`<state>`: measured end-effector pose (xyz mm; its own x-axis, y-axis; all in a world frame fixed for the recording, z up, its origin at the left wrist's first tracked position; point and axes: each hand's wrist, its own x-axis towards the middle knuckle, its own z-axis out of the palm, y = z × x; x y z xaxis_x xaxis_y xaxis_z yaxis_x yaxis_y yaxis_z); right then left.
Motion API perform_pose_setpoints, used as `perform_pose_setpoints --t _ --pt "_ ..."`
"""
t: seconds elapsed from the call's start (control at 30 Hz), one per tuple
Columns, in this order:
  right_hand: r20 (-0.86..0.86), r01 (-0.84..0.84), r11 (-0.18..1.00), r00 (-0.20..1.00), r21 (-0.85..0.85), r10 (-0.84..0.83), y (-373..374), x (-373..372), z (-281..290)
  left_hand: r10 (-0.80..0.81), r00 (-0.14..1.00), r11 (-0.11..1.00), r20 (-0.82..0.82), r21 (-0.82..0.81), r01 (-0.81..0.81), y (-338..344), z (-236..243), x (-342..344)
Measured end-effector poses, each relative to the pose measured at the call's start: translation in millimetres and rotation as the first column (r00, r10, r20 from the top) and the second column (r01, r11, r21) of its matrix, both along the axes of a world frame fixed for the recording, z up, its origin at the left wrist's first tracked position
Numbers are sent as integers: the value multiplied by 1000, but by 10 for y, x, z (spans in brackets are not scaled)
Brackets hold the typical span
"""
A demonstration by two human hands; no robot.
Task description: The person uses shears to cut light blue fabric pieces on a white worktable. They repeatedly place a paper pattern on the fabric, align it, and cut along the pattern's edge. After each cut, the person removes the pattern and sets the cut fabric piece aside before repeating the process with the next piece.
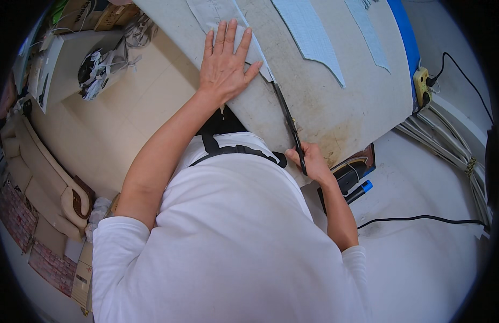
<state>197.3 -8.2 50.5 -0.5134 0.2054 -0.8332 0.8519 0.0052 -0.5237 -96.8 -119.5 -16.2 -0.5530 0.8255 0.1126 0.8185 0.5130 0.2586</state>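
Observation:
My left hand [225, 67] lies flat with fingers spread on a pale sheet [209, 12], pressing it to the table [325, 110]. Whether the sheet is paper or cloth I cannot tell. Black scissors [287, 116] are gripped by the handles in my right hand [313, 161] at the table's near edge. Their blades point away from me, and the tips meet the near corner of the sheet beside my left fingers. Further right on the table lie two light blue cloth pieces, a wide one [311, 37] and a narrow one [368, 35].
A yellow power socket [422, 86] with black plugs is at the table's right edge, above bundled cables [448, 142]. Below the near edge sits a dark object with a blue-tipped marker [360, 191]. A beige sofa [45, 172] stands left; a bag of scraps [99, 72] is at the upper left.

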Motion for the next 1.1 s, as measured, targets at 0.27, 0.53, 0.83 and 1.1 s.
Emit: perform_pose_setpoints --t 0.27,0.53,0.83,1.1 --pt "80 40 995 996 -87 -33 64 -66 77 -2 1000 1000 8 16 2 -1 18 -3" --pt "60 -7 999 998 -50 10 71 -161 -27 0 1000 1000 14 23 0 2 28 0" --pt "6 6 998 1000 -69 -5 54 -163 -26 -2 1000 1000 10 8 2 6 37 3" --pt "25 43 991 999 -129 -40 107 -259 36 -5 1000 1000 12 14 5 -2 30 -1"
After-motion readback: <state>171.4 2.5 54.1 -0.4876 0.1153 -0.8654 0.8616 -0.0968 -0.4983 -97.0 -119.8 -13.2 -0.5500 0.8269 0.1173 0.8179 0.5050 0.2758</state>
